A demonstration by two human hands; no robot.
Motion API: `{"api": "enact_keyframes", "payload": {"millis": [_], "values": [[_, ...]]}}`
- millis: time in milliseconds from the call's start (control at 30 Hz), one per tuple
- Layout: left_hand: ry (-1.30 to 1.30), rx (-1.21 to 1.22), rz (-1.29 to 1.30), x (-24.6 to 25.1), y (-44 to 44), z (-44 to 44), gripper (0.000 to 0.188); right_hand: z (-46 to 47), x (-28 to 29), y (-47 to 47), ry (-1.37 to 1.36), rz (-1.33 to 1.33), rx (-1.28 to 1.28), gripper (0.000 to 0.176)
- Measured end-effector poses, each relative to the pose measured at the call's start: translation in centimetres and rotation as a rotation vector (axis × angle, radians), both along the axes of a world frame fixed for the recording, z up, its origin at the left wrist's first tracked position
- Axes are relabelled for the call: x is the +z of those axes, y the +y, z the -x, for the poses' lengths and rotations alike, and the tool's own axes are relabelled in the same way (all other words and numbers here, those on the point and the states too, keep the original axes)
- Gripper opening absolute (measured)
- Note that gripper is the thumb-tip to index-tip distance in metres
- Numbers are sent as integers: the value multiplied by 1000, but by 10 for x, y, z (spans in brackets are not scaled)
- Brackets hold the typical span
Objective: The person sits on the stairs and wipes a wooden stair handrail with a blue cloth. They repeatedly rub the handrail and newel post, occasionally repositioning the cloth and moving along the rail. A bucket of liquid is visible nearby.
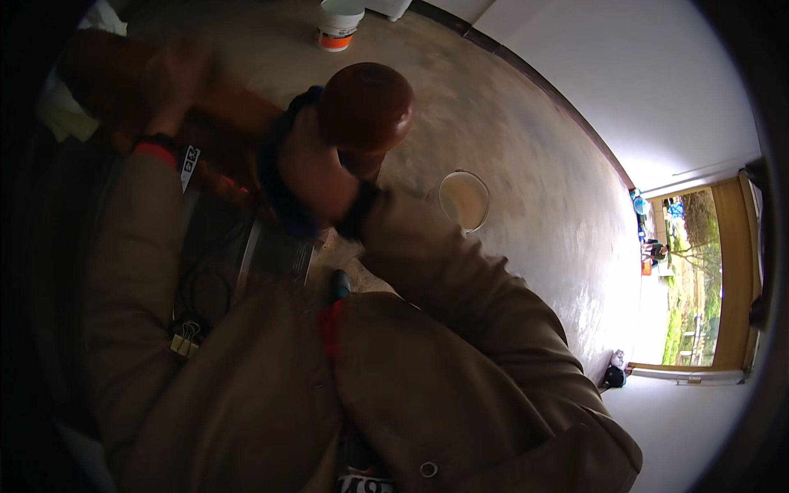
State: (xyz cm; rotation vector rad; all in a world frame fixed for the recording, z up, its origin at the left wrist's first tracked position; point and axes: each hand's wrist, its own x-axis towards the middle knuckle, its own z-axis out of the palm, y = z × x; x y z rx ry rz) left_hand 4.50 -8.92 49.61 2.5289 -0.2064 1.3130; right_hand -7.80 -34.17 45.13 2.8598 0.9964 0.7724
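Note:
A glossy, rounded brown wooden knob point(368, 108) tops a post in front of me. Just left of it, my right hand point(315, 169) is curled with a dark blue cloth point(274, 175) bunched around it; its fingertips are hidden. My left hand point(179, 71) is motion-blurred at the upper left, over dark brown wood point(246, 111). Whether it touches the wood or grips anything cannot be made out. A red band and a dark band circle the left wrist, and a black band circles the right.
On the concrete floor point(530, 185) stand a white bucket with an orange band point(337, 40) and a pail with a wire handle point(464, 200). Dark cables point(206, 277) and a binder clip point(185, 345) appear at lower left. A person point(656, 249) is outside the bright doorway.

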Motion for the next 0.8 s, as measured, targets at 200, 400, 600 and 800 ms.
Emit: {"api": "enact_keyframes", "payload": {"millis": [200, 400, 600, 800], "values": [[94, 50, 25, 1, 3, 1, 45, -25, -9, 0, -14, 8, 49, 25], [133, 35, -6, 7, 1, 7, 48, 22, -6, -4, -97, 368, -144, 33], [197, 154, -46, 7, -2, 10, 49, 71, 0, -14, -75, 432, -87, 41], [76, 27, 22, 9, -6, 9, 49, 67, -23, -12, -37, 480, -96, 39]]}}
